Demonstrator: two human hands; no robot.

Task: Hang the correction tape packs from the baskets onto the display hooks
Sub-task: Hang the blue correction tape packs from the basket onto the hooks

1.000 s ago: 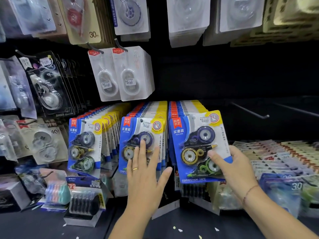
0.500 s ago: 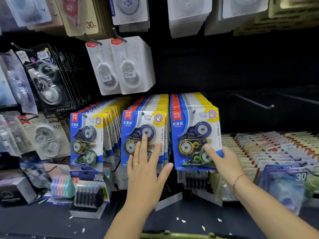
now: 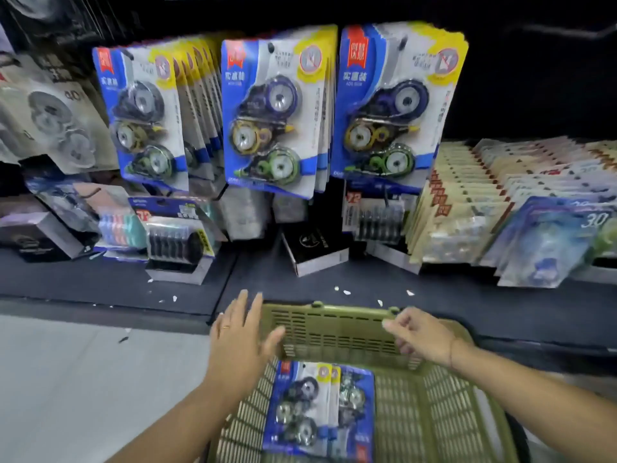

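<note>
The basket [image 3: 334, 332] stands near, below the shelf, and the correction tape packs [image 3: 297, 409] lie flat in its left part. Their long axis runs from near to far, with the printed top end toward the far wall.

Both hands hover over the far end of the basket, so the packs are toward the near side from them and lower. The left hand [image 3: 242, 335] is nearer to the packs. Its fingers are straight and spread, and it holds nothing. The right hand [image 3: 420, 339] is beside the far rim, fingers loosely curled, holding nothing I can see; whether it touches the rim, I cannot tell.

I count one basket and two pack fronts in it, overlapping; more may be hidden underneath. Three full rows of packs hang on the far hooks: left row [image 3: 140, 118], middle row [image 3: 267, 111], right row [image 3: 390, 105].
</note>
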